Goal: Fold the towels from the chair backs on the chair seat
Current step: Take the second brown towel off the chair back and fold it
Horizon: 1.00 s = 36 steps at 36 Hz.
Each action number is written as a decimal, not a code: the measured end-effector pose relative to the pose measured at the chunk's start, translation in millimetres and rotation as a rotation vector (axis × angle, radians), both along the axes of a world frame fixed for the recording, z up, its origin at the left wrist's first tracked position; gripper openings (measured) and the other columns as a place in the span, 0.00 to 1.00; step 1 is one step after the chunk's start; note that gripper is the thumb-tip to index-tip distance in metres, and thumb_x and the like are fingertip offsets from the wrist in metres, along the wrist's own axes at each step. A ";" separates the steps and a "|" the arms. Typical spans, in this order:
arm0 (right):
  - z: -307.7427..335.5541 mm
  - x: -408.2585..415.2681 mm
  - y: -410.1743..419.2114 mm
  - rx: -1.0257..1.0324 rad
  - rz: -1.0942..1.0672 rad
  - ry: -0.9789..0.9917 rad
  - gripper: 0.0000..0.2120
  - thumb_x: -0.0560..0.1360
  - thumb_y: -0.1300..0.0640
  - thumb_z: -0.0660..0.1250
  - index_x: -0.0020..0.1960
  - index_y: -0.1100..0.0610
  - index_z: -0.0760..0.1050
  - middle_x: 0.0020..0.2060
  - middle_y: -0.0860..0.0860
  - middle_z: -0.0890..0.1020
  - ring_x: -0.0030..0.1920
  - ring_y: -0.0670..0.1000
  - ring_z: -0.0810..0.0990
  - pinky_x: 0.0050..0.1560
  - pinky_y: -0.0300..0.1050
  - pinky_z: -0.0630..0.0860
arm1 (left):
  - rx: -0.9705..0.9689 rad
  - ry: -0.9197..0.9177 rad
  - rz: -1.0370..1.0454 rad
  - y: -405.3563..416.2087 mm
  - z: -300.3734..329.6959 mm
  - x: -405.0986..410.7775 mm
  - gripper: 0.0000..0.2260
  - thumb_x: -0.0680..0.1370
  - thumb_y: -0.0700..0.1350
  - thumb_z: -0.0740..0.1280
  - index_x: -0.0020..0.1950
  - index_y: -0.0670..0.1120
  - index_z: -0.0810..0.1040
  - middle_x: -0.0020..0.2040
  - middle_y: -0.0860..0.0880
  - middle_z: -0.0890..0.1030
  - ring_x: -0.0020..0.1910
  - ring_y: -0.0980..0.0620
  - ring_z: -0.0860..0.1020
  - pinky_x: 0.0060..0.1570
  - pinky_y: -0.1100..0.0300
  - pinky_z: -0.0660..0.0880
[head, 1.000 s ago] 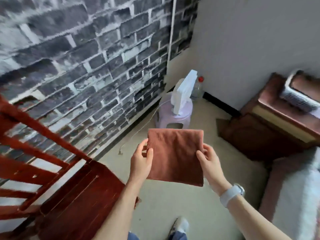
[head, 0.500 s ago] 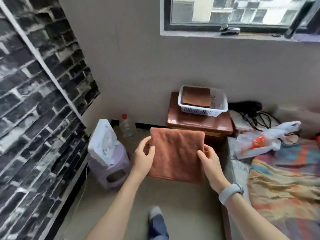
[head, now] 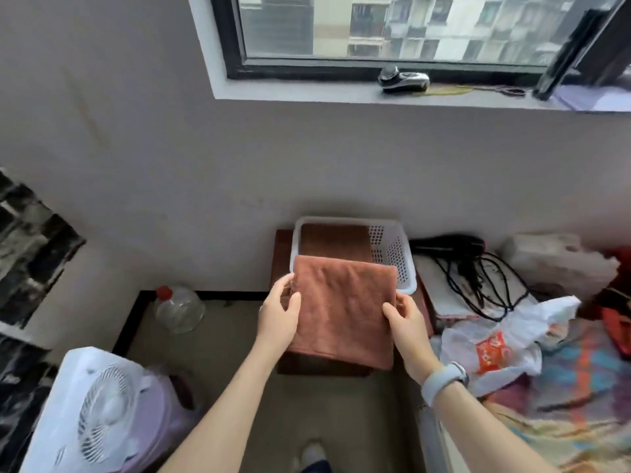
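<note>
Rust-brown, soft and light, the folded towel (head: 343, 308) hangs before the white basket (head: 403, 264), my left hand (head: 278, 314) and right hand (head: 406, 322) pinching its side edges, where limp cloth holds best

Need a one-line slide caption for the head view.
Both hands, left hand and right hand, hold a folded brown towel in front of a white basket already containing another towel.

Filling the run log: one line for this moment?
left hand: grips folded towel | right hand: grips towel | near white basket
</note>
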State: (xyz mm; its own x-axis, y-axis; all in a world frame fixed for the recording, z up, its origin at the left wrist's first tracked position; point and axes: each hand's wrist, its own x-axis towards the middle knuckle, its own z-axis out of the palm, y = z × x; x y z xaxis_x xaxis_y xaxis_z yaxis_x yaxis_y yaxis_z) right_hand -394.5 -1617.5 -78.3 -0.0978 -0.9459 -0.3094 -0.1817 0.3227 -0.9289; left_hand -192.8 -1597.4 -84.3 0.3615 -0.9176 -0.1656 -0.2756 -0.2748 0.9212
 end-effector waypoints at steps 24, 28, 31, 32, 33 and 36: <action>-99.3 20.6 -225.1 0.151 0.134 0.315 0.23 0.77 0.59 0.60 0.71 0.56 0.61 0.66 0.53 0.69 0.66 0.52 0.69 0.68 0.51 0.66 | 0.319 -0.589 0.034 -210.2 -99.8 7.1 0.19 0.78 0.41 0.60 0.70 0.47 0.67 0.66 0.45 0.71 0.65 0.44 0.65 0.61 0.47 0.62; -90.9 25.2 -218.9 -0.196 0.159 0.736 0.20 0.75 0.57 0.57 0.67 0.56 0.67 0.62 0.54 0.71 0.65 0.53 0.67 0.66 0.55 0.64 | 0.121 -0.823 -0.042 -213.3 -98.8 2.3 0.22 0.75 0.43 0.56 0.69 0.44 0.67 0.69 0.42 0.69 0.68 0.44 0.63 0.62 0.46 0.64; -91.6 36.3 -228.1 -0.489 0.350 0.912 0.21 0.71 0.59 0.54 0.63 0.57 0.70 0.60 0.57 0.74 0.65 0.55 0.67 0.68 0.60 0.60 | 0.031 -0.922 -0.235 -225.0 -99.5 -0.6 0.22 0.76 0.45 0.53 0.70 0.42 0.66 0.71 0.40 0.66 0.72 0.42 0.61 0.69 0.47 0.57; -92.7 41.1 -233.4 -0.517 0.428 0.945 0.22 0.70 0.60 0.54 0.64 0.57 0.69 0.62 0.58 0.73 0.66 0.56 0.66 0.69 0.60 0.56 | 0.035 -0.950 -0.289 -230.3 -101.3 -1.4 0.22 0.76 0.46 0.53 0.70 0.42 0.66 0.71 0.40 0.66 0.72 0.42 0.61 0.70 0.46 0.57; -94.0 45.9 -238.7 -0.507 0.494 0.978 0.23 0.70 0.60 0.54 0.65 0.57 0.69 0.64 0.58 0.72 0.68 0.57 0.65 0.70 0.59 0.54 | 0.055 -0.977 -0.336 -235.7 -104.2 -2.0 0.23 0.76 0.47 0.53 0.69 0.41 0.66 0.71 0.39 0.66 0.72 0.41 0.61 0.71 0.45 0.57; -111.6 50.6 -245.6 -0.391 0.622 1.069 0.24 0.73 0.55 0.54 0.68 0.56 0.66 0.69 0.60 0.69 0.71 0.59 0.62 0.71 0.58 0.51 | 0.127 -1.013 -0.422 -242.1 -118.1 -2.2 0.25 0.76 0.49 0.52 0.71 0.40 0.64 0.72 0.39 0.64 0.73 0.41 0.59 0.70 0.45 0.57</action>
State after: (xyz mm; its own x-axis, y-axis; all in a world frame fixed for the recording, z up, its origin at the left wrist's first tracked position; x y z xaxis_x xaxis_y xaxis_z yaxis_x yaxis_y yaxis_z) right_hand -343.9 -1863.1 -189.9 0.3624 -0.9309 -0.0460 -0.9076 -0.3412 -0.2446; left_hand -194.9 -1839.4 -202.4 0.0454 -0.9964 -0.0717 -0.9805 -0.0582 0.1878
